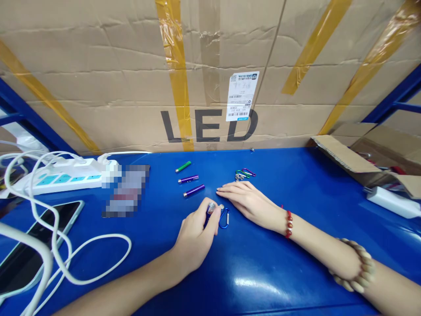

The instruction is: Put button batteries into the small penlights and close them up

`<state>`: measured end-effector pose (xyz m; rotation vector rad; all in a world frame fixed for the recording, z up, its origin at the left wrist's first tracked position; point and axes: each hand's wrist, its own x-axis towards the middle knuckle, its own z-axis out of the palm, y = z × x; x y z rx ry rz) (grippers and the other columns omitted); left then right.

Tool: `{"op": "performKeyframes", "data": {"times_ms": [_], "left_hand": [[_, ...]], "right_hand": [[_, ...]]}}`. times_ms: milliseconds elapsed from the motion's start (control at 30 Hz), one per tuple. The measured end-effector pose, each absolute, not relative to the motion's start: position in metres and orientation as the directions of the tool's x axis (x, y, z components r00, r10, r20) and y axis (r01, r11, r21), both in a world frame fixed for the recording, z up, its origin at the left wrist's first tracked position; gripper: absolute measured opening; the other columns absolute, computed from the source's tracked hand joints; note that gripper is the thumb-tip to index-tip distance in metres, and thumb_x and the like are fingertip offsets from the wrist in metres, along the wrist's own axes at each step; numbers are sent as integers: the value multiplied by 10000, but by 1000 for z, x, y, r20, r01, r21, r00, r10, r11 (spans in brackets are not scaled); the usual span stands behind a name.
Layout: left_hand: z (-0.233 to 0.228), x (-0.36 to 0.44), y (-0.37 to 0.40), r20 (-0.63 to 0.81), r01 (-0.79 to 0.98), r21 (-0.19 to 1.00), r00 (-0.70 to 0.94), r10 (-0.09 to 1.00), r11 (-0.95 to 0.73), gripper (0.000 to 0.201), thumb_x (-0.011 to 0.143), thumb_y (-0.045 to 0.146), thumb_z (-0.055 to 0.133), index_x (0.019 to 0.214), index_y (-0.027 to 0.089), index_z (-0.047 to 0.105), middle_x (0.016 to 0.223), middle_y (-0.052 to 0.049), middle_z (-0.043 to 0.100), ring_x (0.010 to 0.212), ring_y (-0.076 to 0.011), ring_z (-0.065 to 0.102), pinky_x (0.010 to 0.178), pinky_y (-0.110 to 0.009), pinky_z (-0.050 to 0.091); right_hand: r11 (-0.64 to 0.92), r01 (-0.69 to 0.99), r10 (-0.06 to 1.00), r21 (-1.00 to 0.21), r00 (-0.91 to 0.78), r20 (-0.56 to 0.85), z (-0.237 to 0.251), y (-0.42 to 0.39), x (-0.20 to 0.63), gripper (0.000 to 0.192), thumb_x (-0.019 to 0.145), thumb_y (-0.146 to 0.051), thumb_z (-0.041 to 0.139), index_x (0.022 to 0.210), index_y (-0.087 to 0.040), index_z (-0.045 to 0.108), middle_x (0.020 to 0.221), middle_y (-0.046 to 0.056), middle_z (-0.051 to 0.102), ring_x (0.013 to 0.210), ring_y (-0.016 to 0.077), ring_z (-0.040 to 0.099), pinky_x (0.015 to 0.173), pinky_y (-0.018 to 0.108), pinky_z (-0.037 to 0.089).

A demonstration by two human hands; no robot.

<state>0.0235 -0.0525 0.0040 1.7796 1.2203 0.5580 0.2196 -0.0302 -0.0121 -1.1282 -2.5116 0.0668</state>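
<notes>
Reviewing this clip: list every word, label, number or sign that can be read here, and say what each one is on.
"LED": large dark letters printed on the brown cardboard box standing behind the blue table.
White shipping label stuck on that box: barcodes and small print, upside down and too small to read.
Pixelated patch on the table: blurred, unreadable.
White power strip: no legible text.
No other text shows.
</notes>
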Motion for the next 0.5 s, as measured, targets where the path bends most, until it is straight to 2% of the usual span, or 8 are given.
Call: {"op": "performKeyframes", "data": {"times_ms": [133,267,367,500], "left_hand": [[4,23,-53,-107,492,861,422,900,-129,345,919,439,290,730,177,411,611,49,478,586,-103,431,611,-240,292],[4,22,-52,-106,474,872,428,898,-123,338,920,441,294,745,177,413,606,50,479,572,-101,423,601,-240,281],[4,22,-51,-105,459,880,440,892,-123,344,920,447,294,746,176,414,598,52,472,550,-96,404,580,-239,271],[5,23,-52,-113,454,884,440,891,-112,356,921,447,291,732,171,412,602,52,473,551,-91,392,583,-238,269]], "right_hand": [[670,719,727,-185,-584,362,-11,-30,223,292,950,-200,348,1133,-169,573,1104,42,588,1018,145,507,880,328,361],[651,740,737,-168,-564,373,-11,-30,227,243,931,-227,410,1043,-191,623,990,28,604,898,145,528,795,319,382],[608,779,763,-156,-519,385,-10,-31,230,228,909,-275,463,1050,-195,623,988,32,601,916,157,530,789,321,387],[504,846,829,-175,-417,372,-5,-31,233,311,826,-405,573,1041,-189,632,974,39,602,941,185,535,782,331,390]]}}
